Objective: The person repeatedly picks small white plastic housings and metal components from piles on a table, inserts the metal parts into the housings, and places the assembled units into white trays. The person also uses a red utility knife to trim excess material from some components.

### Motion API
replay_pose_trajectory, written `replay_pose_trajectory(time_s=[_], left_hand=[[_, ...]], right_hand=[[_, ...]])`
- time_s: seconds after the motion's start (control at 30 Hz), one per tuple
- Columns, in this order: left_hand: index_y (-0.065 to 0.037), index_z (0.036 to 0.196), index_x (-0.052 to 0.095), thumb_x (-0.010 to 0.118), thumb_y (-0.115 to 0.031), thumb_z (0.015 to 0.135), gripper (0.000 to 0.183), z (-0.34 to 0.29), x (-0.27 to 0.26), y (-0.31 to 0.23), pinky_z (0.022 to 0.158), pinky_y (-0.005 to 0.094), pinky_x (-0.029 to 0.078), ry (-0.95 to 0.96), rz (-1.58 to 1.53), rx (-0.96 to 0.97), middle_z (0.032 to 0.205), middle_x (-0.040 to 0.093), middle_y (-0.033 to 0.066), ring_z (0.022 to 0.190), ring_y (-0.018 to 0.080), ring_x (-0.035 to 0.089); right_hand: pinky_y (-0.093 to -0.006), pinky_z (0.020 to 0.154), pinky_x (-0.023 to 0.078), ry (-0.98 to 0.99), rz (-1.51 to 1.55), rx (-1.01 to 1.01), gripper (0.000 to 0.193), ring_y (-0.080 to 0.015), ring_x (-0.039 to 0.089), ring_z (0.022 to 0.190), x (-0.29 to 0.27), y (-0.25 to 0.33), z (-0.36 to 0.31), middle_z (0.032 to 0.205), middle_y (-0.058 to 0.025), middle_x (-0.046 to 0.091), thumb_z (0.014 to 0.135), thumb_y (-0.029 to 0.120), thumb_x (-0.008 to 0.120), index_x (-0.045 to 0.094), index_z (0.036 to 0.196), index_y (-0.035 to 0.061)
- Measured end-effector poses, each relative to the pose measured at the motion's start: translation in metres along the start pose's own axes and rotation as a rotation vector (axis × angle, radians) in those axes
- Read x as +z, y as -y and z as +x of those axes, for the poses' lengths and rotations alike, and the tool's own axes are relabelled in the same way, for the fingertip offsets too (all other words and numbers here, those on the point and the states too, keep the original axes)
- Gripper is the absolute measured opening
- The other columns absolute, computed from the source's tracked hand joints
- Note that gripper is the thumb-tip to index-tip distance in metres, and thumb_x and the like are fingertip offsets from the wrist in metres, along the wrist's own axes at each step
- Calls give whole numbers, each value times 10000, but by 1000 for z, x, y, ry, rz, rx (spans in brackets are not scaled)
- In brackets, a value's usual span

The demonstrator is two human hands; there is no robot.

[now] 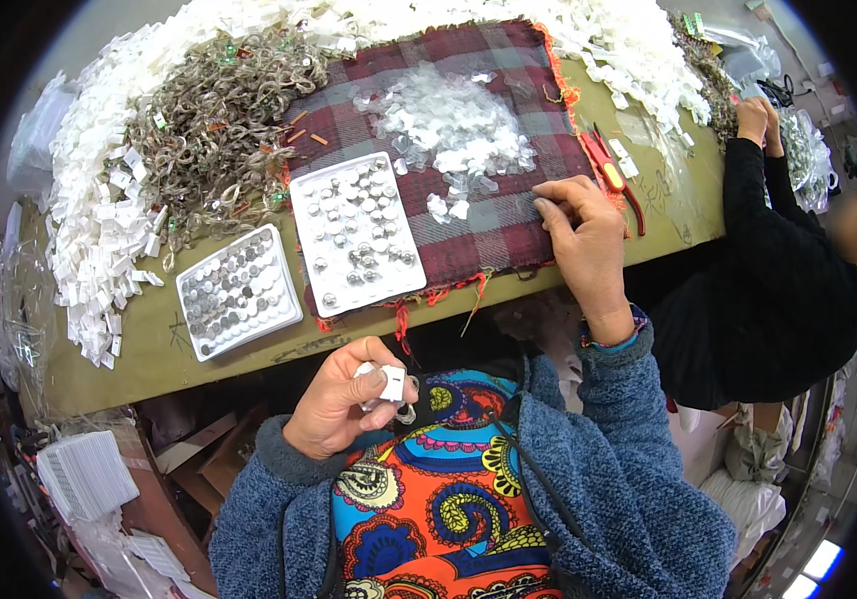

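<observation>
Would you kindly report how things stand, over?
Left hand holding white piece. Right hand over plaid cloth, grip unclear. Red-handled pliers beside right hand.

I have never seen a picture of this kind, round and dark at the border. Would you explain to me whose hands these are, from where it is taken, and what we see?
There is no machine here: a camera on a person's head looks down, and its wide lens bends straight edges. The two bare hands in the middle are the wearer's. The left hand holds a small white piece; the right hand is over the plaid cloth, and whether it holds anything is unclear. On the table are a larger tray and a smaller tray of small round pieces, clear flakes, a twine heap and white tags. Another person's hands show at right.
</observation>
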State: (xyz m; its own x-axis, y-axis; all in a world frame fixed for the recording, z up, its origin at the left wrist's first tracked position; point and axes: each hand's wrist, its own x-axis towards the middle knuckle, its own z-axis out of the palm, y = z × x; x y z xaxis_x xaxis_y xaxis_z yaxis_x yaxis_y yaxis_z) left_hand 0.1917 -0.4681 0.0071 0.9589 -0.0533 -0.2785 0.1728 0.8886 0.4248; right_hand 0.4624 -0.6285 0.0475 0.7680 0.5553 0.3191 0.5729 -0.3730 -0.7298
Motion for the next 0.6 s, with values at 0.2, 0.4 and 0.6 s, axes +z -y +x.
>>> replay_pose_trajectory(time_s=[0.2,0.4,0.6], left_hand=[[-35,1049,582,705,-260,931,282,2,5,-2,439,213,393,-50,74,-15,894,696,199,520,121,527],[-35,1049,581,710,-264,928,289,1,6,-3,439,212,391,-48,74,-6,896,696,197,519,121,525],[-45,1063,595,657,-196,966,189,-1,3,-4,477,207,401,3,35,-5,944,702,204,561,117,551]], right_hand=[[-310,646,472,27,14,-69,107,-198,603,713,7,12,4,841,-93,629,831,-8,707,714,938,-16],[-366,690,505,72,-49,-255,107,-300,632,773,22,15,16,850,-126,619,805,14,717,709,911,1],[-402,701,509,82,-243,-391,77,-327,629,797,33,13,20,840,-154,600,822,6,684,647,888,-13]])
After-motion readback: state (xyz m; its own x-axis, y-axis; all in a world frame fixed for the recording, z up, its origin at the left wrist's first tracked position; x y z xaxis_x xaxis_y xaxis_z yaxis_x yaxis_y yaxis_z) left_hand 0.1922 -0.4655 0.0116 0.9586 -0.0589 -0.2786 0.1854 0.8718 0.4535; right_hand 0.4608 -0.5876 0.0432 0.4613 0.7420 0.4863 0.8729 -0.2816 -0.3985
